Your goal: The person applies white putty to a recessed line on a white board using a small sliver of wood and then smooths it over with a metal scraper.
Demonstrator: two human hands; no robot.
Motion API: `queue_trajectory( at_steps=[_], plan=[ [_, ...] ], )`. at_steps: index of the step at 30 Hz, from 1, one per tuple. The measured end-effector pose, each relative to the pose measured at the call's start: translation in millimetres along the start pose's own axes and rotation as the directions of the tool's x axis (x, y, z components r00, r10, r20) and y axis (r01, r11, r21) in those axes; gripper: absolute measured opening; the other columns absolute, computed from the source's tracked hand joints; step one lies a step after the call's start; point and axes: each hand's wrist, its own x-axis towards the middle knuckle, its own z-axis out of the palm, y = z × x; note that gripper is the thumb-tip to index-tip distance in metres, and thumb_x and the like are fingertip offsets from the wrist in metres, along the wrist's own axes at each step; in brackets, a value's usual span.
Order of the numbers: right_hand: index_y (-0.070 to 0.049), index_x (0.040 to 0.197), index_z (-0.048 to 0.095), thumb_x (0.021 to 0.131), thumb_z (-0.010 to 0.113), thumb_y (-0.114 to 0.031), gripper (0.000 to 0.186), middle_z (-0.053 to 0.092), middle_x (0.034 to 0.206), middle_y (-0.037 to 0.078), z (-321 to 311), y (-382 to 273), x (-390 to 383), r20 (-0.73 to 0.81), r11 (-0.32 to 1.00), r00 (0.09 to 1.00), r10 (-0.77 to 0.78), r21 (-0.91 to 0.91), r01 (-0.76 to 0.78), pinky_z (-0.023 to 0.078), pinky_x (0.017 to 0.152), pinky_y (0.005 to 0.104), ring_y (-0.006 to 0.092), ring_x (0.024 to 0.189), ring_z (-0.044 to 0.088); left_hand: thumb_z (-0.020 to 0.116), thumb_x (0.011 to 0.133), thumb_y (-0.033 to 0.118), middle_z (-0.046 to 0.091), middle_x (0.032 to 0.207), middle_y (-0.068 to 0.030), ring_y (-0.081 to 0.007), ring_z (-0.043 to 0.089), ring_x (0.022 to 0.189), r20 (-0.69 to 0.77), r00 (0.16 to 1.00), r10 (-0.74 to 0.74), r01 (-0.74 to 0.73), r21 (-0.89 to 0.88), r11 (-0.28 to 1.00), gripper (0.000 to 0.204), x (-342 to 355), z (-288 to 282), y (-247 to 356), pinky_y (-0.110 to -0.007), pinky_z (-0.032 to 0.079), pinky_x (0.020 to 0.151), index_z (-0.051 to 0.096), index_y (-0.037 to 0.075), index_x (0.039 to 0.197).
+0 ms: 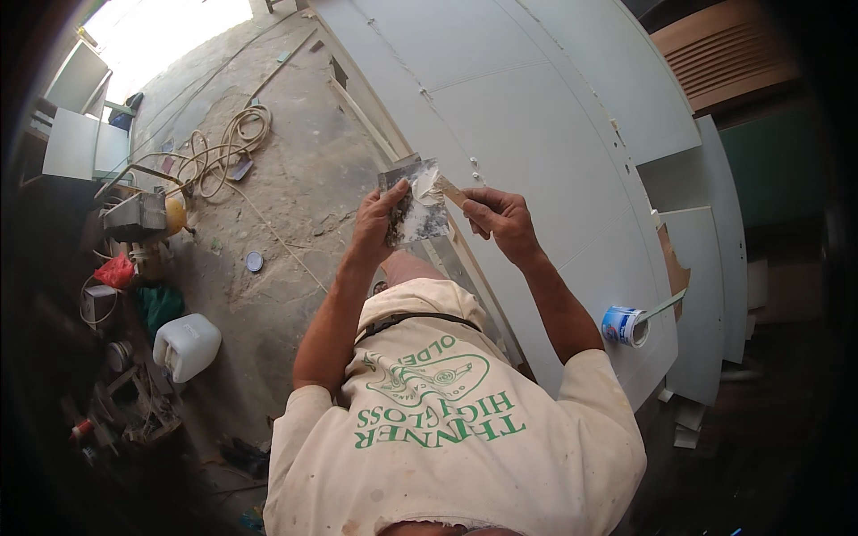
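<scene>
My left hand [375, 219] grips a small square, smeared plate [409, 223] with a lump of pale putty [424, 186] on it. In my right hand [502, 219] is a short light wooden stick [454, 193], whose far end rests in or against the putty, its tip coated. Both hands are raised over the edge between the floor and a large pale panel [474, 89]. A small white-and-blue tub [624, 323] with a pale green stick [666, 302] in it sits on the panel by my right elbow.
The concrete floor [295, 161] on the left holds a coiled hose [234, 134], a compressor-like machine [134, 217], a white jug [186, 347], a round lid [255, 261], a red bag [114, 272] and clutter. More panels [715, 232] lie along the right, beside louvred wooden boards [715, 49].
</scene>
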Motion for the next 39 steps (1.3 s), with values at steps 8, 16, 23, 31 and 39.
queue_trajectory(
  at_steps=[8,16,23,31,39],
  plan=[
    [0.003,0.115,0.073,0.1,0.068,-0.01,0.021,0.066,0.08,0.0,18.4,27.2,-0.4,-0.078,0.976,0.992,-0.101,-0.199,0.084,0.044,0.057,0.0219,0.0051,0.064,0.054,0.061,0.104,0.018,0.074,0.093,-0.0115,-0.0177,0.075,0.077,0.01,0.998,0.062,-0.06,-0.114,0.992,0.023,-9.2,-5.1,7.0,-0.032,0.065,0.068,0.065,-0.004,0.11],
    [0.002,0.116,0.072,0.096,0.069,-0.002,0.021,0.07,0.092,0.008,46.3,20.8,-9.2,-0.265,0.889,0.854,-0.449,-0.226,0.397,0.054,0.065,0.026,0.0118,0.073,0.067,0.055,0.107,0.022,0.075,0.101,-0.0119,-0.0192,0.076,0.082,0.078,0.994,-0.078,0.089,-0.147,0.985,0.028,-10.9,-21.4,-16.6,-0.034,0.065,0.072,0.064,-0.003,0.117],
    [0.001,0.118,0.073,0.097,0.067,-0.002,0.021,0.068,0.081,0.004,39.8,53.6,-52.4,-0.217,0.801,0.822,-0.527,-0.451,0.394,0.054,0.066,0.026,0.0114,0.07,0.065,0.056,0.106,0.022,0.075,0.1,-0.0108,-0.0186,0.076,0.082,-0.032,0.999,-0.035,0.028,-0.179,0.983,0.028,-31.1,-4.2,-27.0,-0.033,0.065,0.073,0.064,-0.002,0.119],
    [0.002,0.118,0.072,0.102,0.066,-0.016,0.025,0.056,0.073,-0.006,52.5,48.2,-59.6,-0.249,0.823,0.968,0.022,0.555,0.124,0.03,0.05,0.0204,0.0023,0.057,0.039,0.058,0.105,0.021,0.075,0.1,-0.0093,-0.0162,0.075,0.08,0.122,0.989,-0.087,0.108,-0.175,0.979,0.025,-42.6,10.1,-52.0,-0.031,0.064,0.073,0.065,0.0,0.116],
    [0.003,0.114,0.071,0.101,0.061,-0.013,0.023,0.062,0.082,0.0,-42.7,141.3,-148.4,-0.63,0.987,0.762,-0.149,-0.147,0.072,0.044,0.066,0.0233,0.0071,0.07,0.051,0.062,0.104,0.022,0.075,0.089,-0.0078,-0.0143,0.074,0.07,0.105,0.993,-0.048,0.044,0.039,0.998,0.023,-43.9,9.6,-44.4,-0.03,0.063,0.064,0.068,0.001,0.109]
  ],
)
